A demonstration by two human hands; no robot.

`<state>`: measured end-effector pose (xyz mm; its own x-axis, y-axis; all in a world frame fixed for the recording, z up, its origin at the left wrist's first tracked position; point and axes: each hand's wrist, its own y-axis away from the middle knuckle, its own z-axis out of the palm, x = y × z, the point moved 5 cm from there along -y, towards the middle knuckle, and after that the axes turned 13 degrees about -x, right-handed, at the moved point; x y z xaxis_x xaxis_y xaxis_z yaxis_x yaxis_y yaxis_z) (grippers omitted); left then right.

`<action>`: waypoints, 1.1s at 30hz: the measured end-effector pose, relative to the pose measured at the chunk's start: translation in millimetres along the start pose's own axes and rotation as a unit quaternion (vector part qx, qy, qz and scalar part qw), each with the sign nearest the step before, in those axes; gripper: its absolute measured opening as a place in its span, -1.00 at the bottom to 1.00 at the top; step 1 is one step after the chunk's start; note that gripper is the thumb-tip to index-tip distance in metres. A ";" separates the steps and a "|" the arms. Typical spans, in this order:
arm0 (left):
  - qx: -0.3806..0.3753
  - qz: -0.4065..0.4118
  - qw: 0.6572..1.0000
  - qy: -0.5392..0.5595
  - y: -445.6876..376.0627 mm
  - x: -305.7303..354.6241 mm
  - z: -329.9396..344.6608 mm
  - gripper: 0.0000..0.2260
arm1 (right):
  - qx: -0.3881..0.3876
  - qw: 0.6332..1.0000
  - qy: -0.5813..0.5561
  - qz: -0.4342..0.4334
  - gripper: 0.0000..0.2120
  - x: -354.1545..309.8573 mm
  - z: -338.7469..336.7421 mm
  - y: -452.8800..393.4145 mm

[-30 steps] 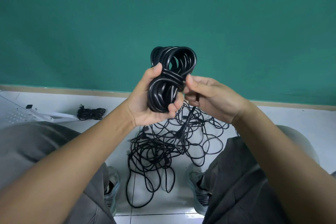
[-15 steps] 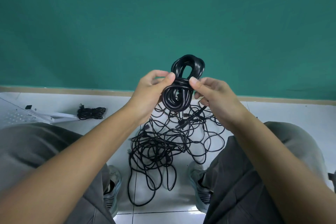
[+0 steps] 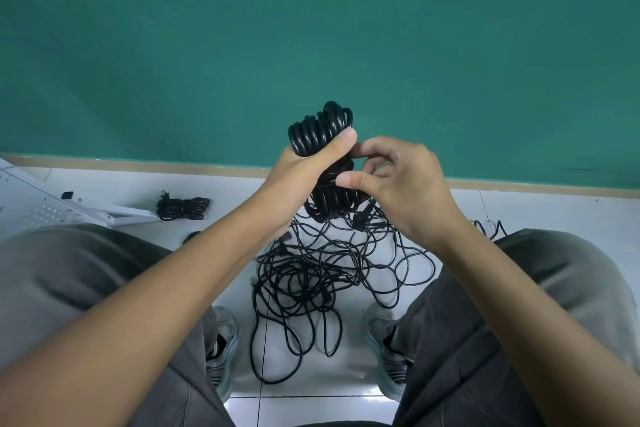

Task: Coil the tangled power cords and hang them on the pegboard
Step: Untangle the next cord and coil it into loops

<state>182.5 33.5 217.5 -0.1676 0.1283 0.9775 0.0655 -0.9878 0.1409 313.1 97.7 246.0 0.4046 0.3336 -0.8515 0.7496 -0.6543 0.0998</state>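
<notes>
A coiled black power cord [image 3: 320,135] is held upright in front of the green wall [image 3: 311,28]. The left hand [image 3: 304,166] wraps its middle, thumb pressed over the loops. The right hand [image 3: 398,180] pinches the cord's wrapped waist with curled fingers. Below, tangled cords [image 3: 322,274] lie on the white tiled floor [image 3: 519,208] between the shoes; another bundled cord [image 3: 183,208] lies beside a white pegboard [image 3: 45,208].

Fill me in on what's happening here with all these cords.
A person sitting over a white tiled floor is bundling a black cord. The left hand grips the coiled cord, while the right hand works at its middle, apparently wrapping the end around it. A tangled pile of cords lies between the feet. One finished bundle sits on the floor beside a white pegboard lying flat; nothing is hung.
</notes>
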 end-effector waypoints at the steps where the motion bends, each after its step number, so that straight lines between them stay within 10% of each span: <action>1: 0.005 0.006 1.000 0.005 0.1 1.3 -1.3 -0.84 | -0.004 1.000 0.007 -0.010 -0.80 -0.9 0.3 -0.9; 9: -0.033 -0.025 0.999 0.027 1.0 1.3 -2.4 -0.39 | 0.036 0.989 -0.125 -0.069 -0.81 17.1 -13.2 -4.2; 17: -0.082 -0.040 0.991 0.096 -1.9 -12.1 -4.5 -0.48 | -0.050 0.970 -0.238 0.004 -0.70 38.7 1.3 -7.5; 33: 0.119 -0.001 0.985 0.122 -8.5 -23.4 -8.3 -0.42 | 0.073 0.950 -0.290 0.091 -0.74 38.5 17.9 0.7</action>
<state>177.7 38.2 192.1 -0.3972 0.0760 0.9146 0.2889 -0.9355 0.2032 319.7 98.0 204.1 0.1323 -0.1976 -0.9713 0.5972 -0.7663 0.2372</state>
